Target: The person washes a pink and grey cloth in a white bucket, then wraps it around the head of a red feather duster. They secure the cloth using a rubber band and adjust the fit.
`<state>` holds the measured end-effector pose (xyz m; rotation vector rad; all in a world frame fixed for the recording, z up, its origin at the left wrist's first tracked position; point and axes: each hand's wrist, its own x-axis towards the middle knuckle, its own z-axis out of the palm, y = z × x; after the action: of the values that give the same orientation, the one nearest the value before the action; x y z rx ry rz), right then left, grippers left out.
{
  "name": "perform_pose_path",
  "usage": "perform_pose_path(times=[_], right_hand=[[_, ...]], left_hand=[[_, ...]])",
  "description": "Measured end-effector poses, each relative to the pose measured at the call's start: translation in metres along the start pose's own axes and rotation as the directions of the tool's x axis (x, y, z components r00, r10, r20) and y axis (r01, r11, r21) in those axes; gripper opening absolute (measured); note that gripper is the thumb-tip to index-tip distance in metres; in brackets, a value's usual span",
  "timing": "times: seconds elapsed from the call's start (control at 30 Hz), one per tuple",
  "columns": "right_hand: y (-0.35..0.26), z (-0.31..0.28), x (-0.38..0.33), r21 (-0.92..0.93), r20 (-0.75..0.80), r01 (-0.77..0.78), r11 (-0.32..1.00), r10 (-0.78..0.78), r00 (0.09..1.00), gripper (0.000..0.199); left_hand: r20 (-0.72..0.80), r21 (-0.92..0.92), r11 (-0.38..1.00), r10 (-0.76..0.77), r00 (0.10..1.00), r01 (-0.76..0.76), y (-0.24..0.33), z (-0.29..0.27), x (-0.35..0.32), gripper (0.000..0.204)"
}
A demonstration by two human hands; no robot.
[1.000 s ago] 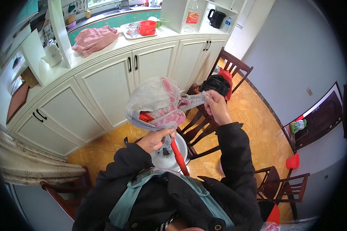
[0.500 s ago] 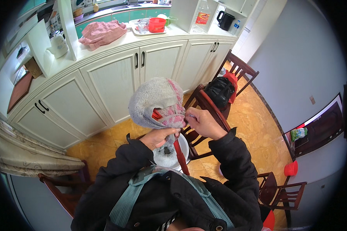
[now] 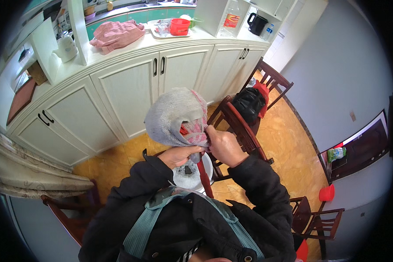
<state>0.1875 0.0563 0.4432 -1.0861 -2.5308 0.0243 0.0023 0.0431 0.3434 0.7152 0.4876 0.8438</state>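
A grey towel with a pink patterned edge point(image 3: 168, 115) is bundled over the end of something with a red stick handle point(image 3: 205, 180). Some red shows through a gap in the cloth; what lies beneath is otherwise hidden. My left hand point(image 3: 177, 156) holds the bundle from below, closed round its gathered base with the thumb on top. At the bundle's right side, my right hand point(image 3: 225, 147) pinches the towel's edge. Below my hands, a white basin point(image 3: 211, 169) holds sudsy water with something dark in it.
Beyond my hands runs a white cabinet point(image 3: 131, 96), with a pink cloth point(image 3: 118, 35), a red container point(image 3: 180, 27) and a black kettle point(image 3: 257, 24) on it. A wooden chair point(image 3: 244, 126) stands close on the right, near a black bag point(image 3: 249, 105). A curtain point(image 3: 35, 170) hangs at left.
My right hand has turned, its back now more toward me, and pulls the towel's edge closer round the base. The gap showing red has changed shape. My left hand keeps its hold.
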Motion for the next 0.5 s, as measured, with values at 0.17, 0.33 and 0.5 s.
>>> perform_pose_path(times=[0.17, 0.33, 0.5], right_hand=[[0.054, -0.033, 0.003, -0.279, 0.062, -0.019, 0.96, 0.038, 0.997, 0.013], [0.11, -0.061, -0.005, -0.434, 0.081, -0.051, 0.899, 0.096, 0.992, 0.007], [0.104, -0.071, -0.021, -0.311, 0.089, -0.036, 0.95, 0.067, 0.994, 0.005]], left_hand=[[-0.077, -0.041, 0.999, -0.029, 0.997, 0.026, -0.004, 0.0, -0.003, 0.03], [-0.065, -0.062, 0.998, -0.02, 0.998, 0.016, -0.011, 0.002, -0.002, 0.032], [-0.197, -0.027, 0.996, -0.091, 0.976, 0.087, -0.005, 0.009, -0.001, 0.023]])
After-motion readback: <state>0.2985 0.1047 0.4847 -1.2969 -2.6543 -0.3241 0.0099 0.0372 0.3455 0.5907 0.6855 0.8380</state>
